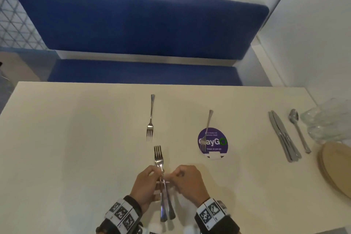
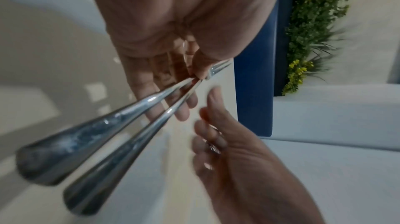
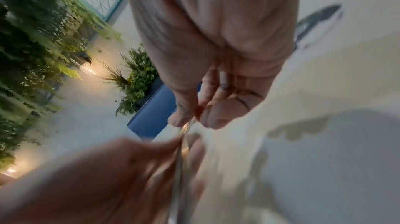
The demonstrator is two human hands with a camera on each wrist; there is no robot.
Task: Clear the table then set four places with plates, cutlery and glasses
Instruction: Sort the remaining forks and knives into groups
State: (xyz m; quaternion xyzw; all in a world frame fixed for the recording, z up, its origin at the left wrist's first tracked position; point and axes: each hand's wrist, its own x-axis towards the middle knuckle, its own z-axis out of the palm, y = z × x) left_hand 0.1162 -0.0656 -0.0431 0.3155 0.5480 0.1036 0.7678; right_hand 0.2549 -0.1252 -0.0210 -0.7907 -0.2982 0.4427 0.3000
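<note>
Two steel forks [image 1: 158,157] are held together low over the cream table [image 1: 76,138], tines pointing away from me. My left hand [image 1: 156,176] grips both, thumb pressing their necks; the two handles [image 2: 103,128] fan toward the left wrist camera. My right hand [image 1: 178,175] sits just right of them, its thumb and forefinger pinching a shiny fork neck [image 3: 187,126]. Another fork [image 1: 150,118] lies on the table further out, and a third fork [image 1: 207,129] lies partly on a purple round sticker [image 1: 214,144].
At the table's right lie stacked knives [image 1: 283,137], a spoon [image 1: 298,129], clear glasses [image 1: 326,119] and a stack of tan plates [image 1: 336,169]. A blue bench [image 1: 133,28] runs along the far side. A white wall closes the right.
</note>
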